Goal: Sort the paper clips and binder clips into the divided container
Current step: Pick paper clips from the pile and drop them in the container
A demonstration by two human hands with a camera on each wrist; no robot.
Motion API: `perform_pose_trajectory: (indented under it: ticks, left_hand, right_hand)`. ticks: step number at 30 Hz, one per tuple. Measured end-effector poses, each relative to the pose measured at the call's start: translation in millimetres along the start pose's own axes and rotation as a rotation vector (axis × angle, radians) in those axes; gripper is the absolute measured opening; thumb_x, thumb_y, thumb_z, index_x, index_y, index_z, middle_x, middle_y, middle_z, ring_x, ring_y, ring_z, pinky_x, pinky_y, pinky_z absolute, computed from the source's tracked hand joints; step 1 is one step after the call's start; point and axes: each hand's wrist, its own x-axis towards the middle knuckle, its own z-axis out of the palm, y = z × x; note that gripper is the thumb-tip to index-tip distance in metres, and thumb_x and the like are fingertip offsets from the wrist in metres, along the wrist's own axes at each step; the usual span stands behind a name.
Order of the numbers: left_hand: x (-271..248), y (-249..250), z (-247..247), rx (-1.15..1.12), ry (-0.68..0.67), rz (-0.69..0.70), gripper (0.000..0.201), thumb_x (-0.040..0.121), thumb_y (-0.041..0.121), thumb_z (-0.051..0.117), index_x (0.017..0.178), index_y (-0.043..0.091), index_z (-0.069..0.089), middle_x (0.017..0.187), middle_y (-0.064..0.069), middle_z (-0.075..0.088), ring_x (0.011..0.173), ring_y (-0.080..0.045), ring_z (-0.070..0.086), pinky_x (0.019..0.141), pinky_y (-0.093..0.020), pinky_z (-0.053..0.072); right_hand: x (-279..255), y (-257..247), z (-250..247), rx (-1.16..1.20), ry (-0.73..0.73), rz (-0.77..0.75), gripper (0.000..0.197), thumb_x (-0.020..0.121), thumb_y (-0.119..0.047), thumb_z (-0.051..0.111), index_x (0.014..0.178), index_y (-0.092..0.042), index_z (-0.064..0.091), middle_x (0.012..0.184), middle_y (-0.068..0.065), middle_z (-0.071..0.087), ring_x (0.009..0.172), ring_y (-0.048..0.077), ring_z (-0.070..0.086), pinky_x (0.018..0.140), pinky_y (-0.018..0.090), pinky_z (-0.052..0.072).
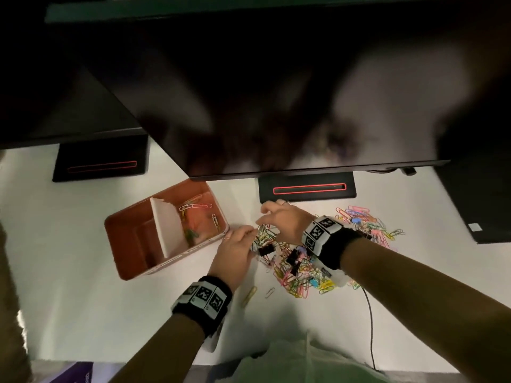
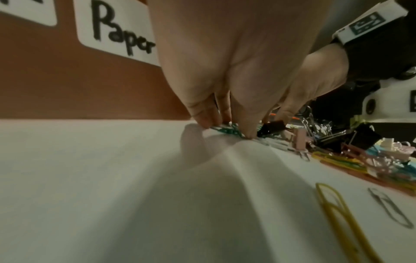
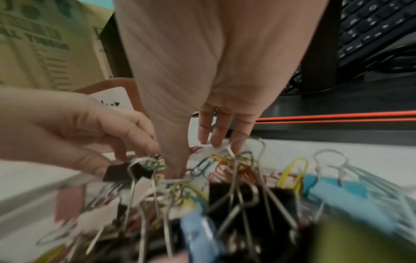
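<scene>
Mostly the paper clips [image 1: 293, 275] and binder clips [image 1: 293, 257] lie mixed in one tangled heap on the white worktop [image 1: 83, 286], spreading from the near right of the divided container [image 1: 132, 230] out toward the right. That tangle explains why both hands work at the heap's left edge together: single pieces likely have to be teased apart before they can be lifted.

The left hand [image 1: 235, 252] has its fingertips down on the edge of the heap, and in the right wrist view its thumb and fingers pinch a small black binder clip [image 3: 119, 171]; its grip is closed on that clip. The right hand [image 1: 282, 219] arches over the same spot with its thumb pressed down into the clips and its other fingers hanging fairly straight; whether it actually grasps a clip I cannot tell, since the thumb tip is buried and the frame is blurred.

The container sits close to the left hand, so carrying is short. A white divider [image 1: 168, 230] splits it: the far compartment already holds a few paper clips [image 1: 197, 207], the near one looks bare. A label reading "Paper" [image 2: 121, 33] on the outer wall marks the paper clip side.

Two stray paper clips, one yellow paper clip [image 1: 249, 295] and one silver paper clip [image 1: 270, 292], lie apart near the left wrist. Behind stand monitor bases [image 1: 307, 187].
</scene>
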Motion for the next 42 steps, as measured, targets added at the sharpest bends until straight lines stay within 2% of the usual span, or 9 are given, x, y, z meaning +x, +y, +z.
perform_pose_trajectory:
  ticks: [2, 4, 13, 17, 21, 27, 32, 36, 42]
  left_hand:
    - [0.1, 1.2, 0.8, -0.053, 0.069, 0.009, 0.038, 0.083, 0.012, 0.062, 0.121, 0.012, 0.058, 0.116, -0.006, 0.056, 0.106, -0.022, 0.053, 0.094, -0.035, 0.046]
    - [-0.1, 2.2, 2.4, -0.090, 0.098, -0.019, 0.026, 0.083, 0.014, 0.063, 0.109, 0.012, 0.064, 0.104, -0.006, 0.058, 0.098, -0.022, 0.054, 0.085, -0.033, 0.046]
    - [2.3, -4.9, 9.8, -0.189, 0.065, -0.164, 0.012, 0.080, 0.017, 0.068, 0.086, 0.008, 0.062, 0.088, -0.006, 0.057, 0.085, -0.024, 0.052, 0.074, -0.029, 0.040]
    - [3.6, -4.1, 8.9, -0.204, 0.052, -0.170, 0.009, 0.080, 0.013, 0.068, 0.083, 0.006, 0.062, 0.085, -0.003, 0.052, 0.085, -0.024, 0.051, 0.075, -0.030, 0.040]
    - [-2.6, -4.3, 8.9, -0.192, 0.062, -0.134, 0.006, 0.081, 0.010, 0.066, 0.081, 0.009, 0.060, 0.083, 0.003, 0.047, 0.082, -0.021, 0.049, 0.071, -0.026, 0.037]
    - [-6.1, -5.6, 1.5, -0.233, 0.068, -0.128, 0.008, 0.080, 0.010, 0.066, 0.081, 0.008, 0.058, 0.076, -0.003, 0.057, 0.074, -0.021, 0.052, 0.068, -0.033, 0.044]
    - [-13.6, -5.0, -6.3, -0.279, 0.085, -0.115, 0.008, 0.080, 0.012, 0.067, 0.080, 0.009, 0.060, 0.073, 0.000, 0.058, 0.068, -0.016, 0.052, 0.062, -0.022, 0.039]
    - [-25.2, -4.7, -20.1, -0.301, 0.130, -0.118, 0.008, 0.081, 0.012, 0.067, 0.079, 0.012, 0.059, 0.071, -0.001, 0.061, 0.068, -0.017, 0.056, 0.064, -0.032, 0.048]
    - [-51.2, 0.0, -62.8, -0.290, 0.272, -0.038, 0.009, 0.080, 0.012, 0.069, 0.079, 0.014, 0.061, 0.070, 0.002, 0.061, 0.064, -0.009, 0.054, 0.060, -0.015, 0.041]
  right_hand:
    - [-2.2, 2.2, 3.0, 0.036, 0.024, -0.020, 0.048, 0.080, -0.012, 0.064, 0.126, -0.023, 0.054, 0.127, 0.001, 0.042, 0.116, 0.023, 0.042, 0.098, 0.038, 0.041]
    - [-4.9, 4.0, 7.2, 0.055, 0.031, -0.021, 0.040, 0.082, -0.015, 0.064, 0.121, -0.021, 0.057, 0.122, 0.002, 0.047, 0.113, 0.022, 0.045, 0.096, 0.037, 0.042]
    - [-4.2, -0.3, 8.1, 0.179, -0.016, 0.207, 0.037, 0.082, -0.016, 0.065, 0.117, -0.016, 0.054, 0.115, 0.004, 0.060, 0.107, 0.023, 0.055, 0.087, 0.032, 0.047]
    - [-4.6, -3.1, 9.2, 0.173, -0.006, 0.219, 0.035, 0.079, -0.015, 0.067, 0.112, -0.016, 0.058, 0.115, 0.003, 0.053, 0.109, 0.021, 0.048, 0.090, 0.031, 0.045]
    - [-6.2, -9.9, 9.0, 0.210, -0.011, 0.151, 0.034, 0.077, -0.005, 0.062, 0.110, -0.013, 0.059, 0.116, 0.005, 0.056, 0.106, 0.022, 0.054, 0.087, 0.028, 0.046]
    - [-3.6, -21.4, 6.7, 0.214, -0.041, 0.178, 0.032, 0.079, -0.002, 0.058, 0.109, -0.012, 0.062, 0.111, 0.005, 0.061, 0.104, 0.023, 0.057, 0.078, 0.026, 0.046]
    - [-5.2, -26.3, 10.8, 0.168, -0.002, 0.174, 0.020, 0.083, -0.006, 0.060, 0.101, -0.007, 0.068, 0.114, 0.010, 0.054, 0.103, 0.026, 0.055, 0.084, 0.030, 0.048]
    - [-9.5, -23.2, 12.4, 0.175, 0.013, 0.169, 0.018, 0.085, -0.010, 0.059, 0.101, -0.010, 0.068, 0.107, 0.006, 0.066, 0.095, 0.022, 0.059, 0.082, 0.028, 0.049]
    - [-25.3, -25.4, 3.2, 0.258, 0.137, 0.145, 0.016, 0.083, -0.012, 0.063, 0.098, -0.016, 0.068, 0.098, -0.002, 0.068, 0.086, 0.011, 0.059, 0.080, 0.022, 0.050]
